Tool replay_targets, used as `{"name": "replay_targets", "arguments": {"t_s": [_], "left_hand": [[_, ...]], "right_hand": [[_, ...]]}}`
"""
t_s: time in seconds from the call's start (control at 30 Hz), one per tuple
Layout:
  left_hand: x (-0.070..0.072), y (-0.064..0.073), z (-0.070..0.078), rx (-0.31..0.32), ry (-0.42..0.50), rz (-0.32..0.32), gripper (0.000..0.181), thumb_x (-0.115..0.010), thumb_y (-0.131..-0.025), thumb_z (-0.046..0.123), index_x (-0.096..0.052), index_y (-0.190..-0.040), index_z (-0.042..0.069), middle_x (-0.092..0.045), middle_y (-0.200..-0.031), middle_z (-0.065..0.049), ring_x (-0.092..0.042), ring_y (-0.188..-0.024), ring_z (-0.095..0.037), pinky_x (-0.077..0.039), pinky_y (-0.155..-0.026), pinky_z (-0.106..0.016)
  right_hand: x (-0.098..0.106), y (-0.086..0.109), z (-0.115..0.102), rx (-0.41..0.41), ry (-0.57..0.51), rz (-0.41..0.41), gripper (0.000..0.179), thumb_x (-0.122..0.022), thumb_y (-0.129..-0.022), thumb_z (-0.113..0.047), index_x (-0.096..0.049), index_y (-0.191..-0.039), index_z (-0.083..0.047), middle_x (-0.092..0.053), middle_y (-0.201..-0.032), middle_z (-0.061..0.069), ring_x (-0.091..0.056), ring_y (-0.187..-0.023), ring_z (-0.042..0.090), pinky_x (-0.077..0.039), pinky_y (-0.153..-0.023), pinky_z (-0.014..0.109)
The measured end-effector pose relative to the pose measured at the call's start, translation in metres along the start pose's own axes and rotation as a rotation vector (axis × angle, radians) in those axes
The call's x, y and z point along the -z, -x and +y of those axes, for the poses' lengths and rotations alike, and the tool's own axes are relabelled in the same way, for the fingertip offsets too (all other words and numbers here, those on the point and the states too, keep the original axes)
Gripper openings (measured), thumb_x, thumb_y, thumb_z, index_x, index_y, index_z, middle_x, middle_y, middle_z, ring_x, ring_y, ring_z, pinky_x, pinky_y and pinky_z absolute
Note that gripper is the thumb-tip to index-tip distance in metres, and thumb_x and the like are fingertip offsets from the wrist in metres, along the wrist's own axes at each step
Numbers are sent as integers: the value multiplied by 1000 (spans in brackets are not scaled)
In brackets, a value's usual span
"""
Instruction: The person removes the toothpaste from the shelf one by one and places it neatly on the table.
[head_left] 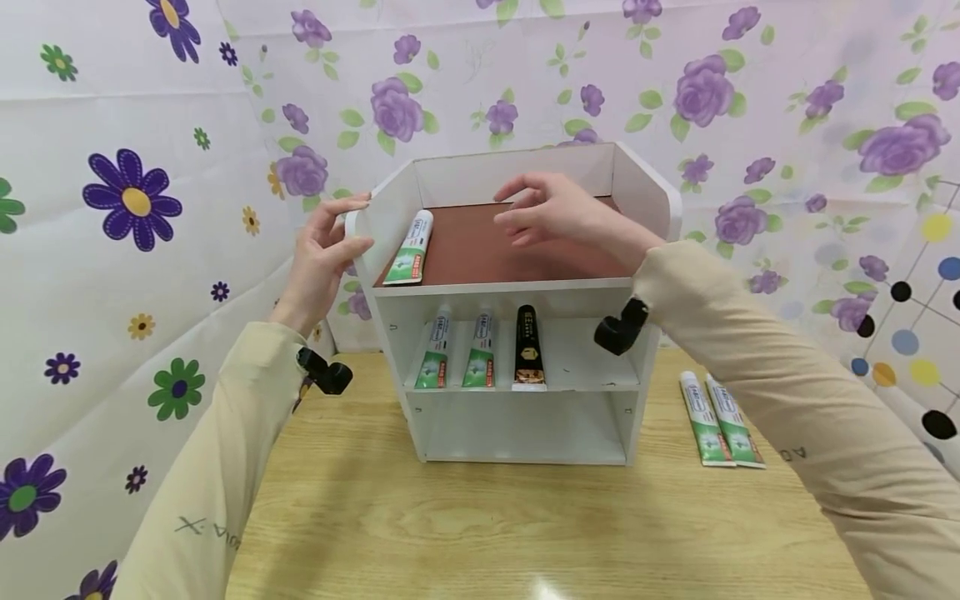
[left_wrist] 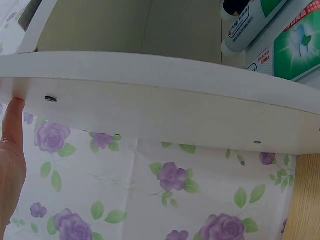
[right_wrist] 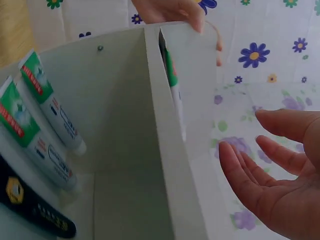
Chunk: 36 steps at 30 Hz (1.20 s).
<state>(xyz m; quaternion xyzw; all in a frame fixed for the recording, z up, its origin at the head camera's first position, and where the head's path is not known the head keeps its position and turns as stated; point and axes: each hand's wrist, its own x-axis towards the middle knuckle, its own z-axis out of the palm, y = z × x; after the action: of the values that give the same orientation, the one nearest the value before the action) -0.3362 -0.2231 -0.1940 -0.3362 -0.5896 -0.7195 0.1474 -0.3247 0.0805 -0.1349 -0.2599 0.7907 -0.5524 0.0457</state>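
A white shelf unit (head_left: 525, 287) with a brown top surface stands on the table. My left hand (head_left: 318, 262) grips the edge of its left side panel; one finger (left_wrist: 13, 122) lies against the outer face in the left wrist view. Over the brown top hovers my right hand (head_left: 558, 212), holding nothing, fingers loosely bent and apart from the thumb. A green-and-white toothpaste tube (head_left: 411, 248) lies at the left of the top. On the middle shelf lie two more green-and-white tubes (head_left: 435, 348) (head_left: 480, 348) and a black toothpaste tube (head_left: 528, 346).
Two green-and-white toothpaste tubes (head_left: 707, 421) (head_left: 735, 421) lie side by side on the wooden table (head_left: 480, 525), right of the unit. Flowered cloth (head_left: 465, 75) hangs behind and to the left. The unit's side panels (head_left: 652, 187) rise above its top surface.
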Motion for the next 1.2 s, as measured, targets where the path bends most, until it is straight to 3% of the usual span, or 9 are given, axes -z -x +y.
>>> {"name": "replay_targets", "arguments": {"t_s": [0.27,0.47,0.73,0.87,1.07,1.2], "left_hand": [[0,1,0,6,-4,-2,36,-58,-80,-11,-60,-110,8,-36,-137,-13,-44,-109,-28,-45,-79,-31],[-1,1,-2,8,-9,-1,37,-55,-80,-13,-60,-109,9,-38,-136,-10,-44,-109,-28,-45,-78,-31],[-1,-1,0,-1,-11,11,36,-55,-80,-13,-60,-109,8,-36,-136,-14,-46,-107,-27,-46,-77,-31],[-1,-2,2,3,-13,7,36,-55,-80,-13,-60,-109,9,-37,-136,-13,-45,-108,-28,-46,-77,-31],[-2,-1,1,2,-31,4,35,-55,-81,-12,-60,-108,10,-38,-135,-12,-42,-111,-30,-45,-77,-33],[-2,-2,1,7,-36,8,35,-55,-80,-11,-60,-108,11,-38,-135,-11,-41,-113,-31,-45,-77,-33]], "right_hand": [[-36,-24,0,-76,-150,-39,37,-57,-88,-3,-46,-123,2,-50,-116,25,-56,-93,35,-49,-74,36],[-58,-33,2,-113,-117,-59,35,-60,-87,-8,-50,-119,1,-53,-112,15,-58,-89,28,-50,-72,33],[-75,-45,1,-98,-58,-56,32,-61,-86,-9,-52,-115,1,-57,-104,17,-56,-75,22,-50,-69,30],[-82,-46,-2,-71,23,-43,31,-62,-86,-11,-54,-114,0,-58,-98,14,-56,-74,21,-50,-67,28],[-89,-46,-8,-4,368,-40,27,-61,-87,-23,-60,-108,-5,-57,-93,6,-59,-69,17,-47,-63,24],[-95,-47,-10,8,454,-28,27,-63,-86,-27,-61,-105,-7,-57,-97,5,-57,-76,17,-44,-67,25]]}}
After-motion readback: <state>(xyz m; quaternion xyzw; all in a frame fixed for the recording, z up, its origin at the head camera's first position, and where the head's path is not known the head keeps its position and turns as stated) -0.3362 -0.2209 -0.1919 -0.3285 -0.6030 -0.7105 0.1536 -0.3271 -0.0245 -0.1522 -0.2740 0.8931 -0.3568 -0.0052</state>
